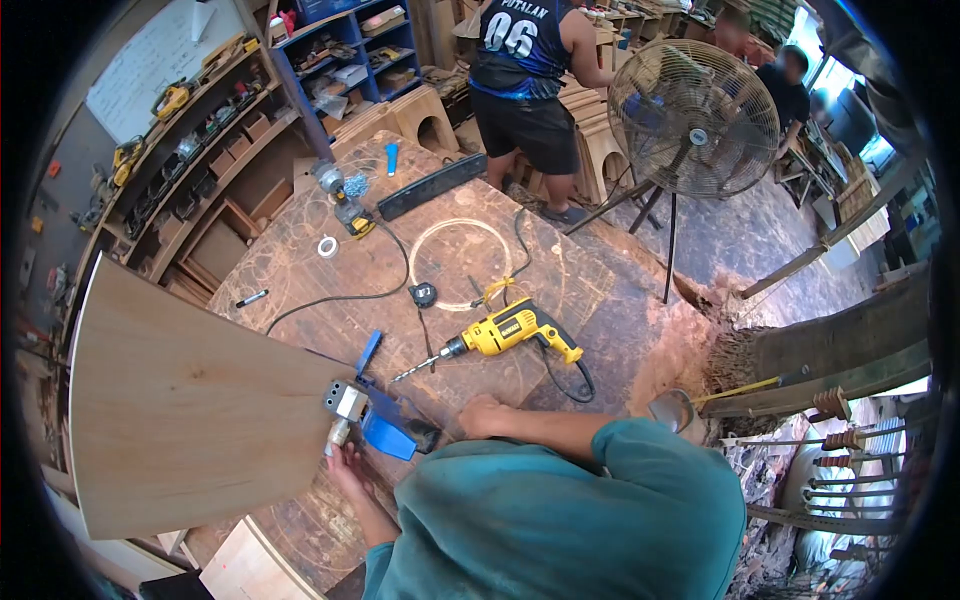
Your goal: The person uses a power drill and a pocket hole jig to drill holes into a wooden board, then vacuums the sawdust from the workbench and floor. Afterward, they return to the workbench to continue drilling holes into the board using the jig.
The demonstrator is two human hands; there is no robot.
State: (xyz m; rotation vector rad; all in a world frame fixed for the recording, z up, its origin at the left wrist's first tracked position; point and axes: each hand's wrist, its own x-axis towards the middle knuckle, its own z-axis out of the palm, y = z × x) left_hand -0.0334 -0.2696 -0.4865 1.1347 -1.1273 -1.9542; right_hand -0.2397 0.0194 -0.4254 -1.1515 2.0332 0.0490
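Observation:
My left hand grips the metal end of a blue-and-silver pocket-hole jig, at the right end of a large plywood panel. Curled on the worktable, my right hand is closed to the right of the jig; whatever its fingers may hold is hidden. Just beyond that hand lies a yellow corded drill, its long bit pointing toward the jig.
A black tape measure, tape roll, marker, second drill and black level-like bar lie on the scarred worktable. Cords cross it. Beyond stand a large fan and a co-worker.

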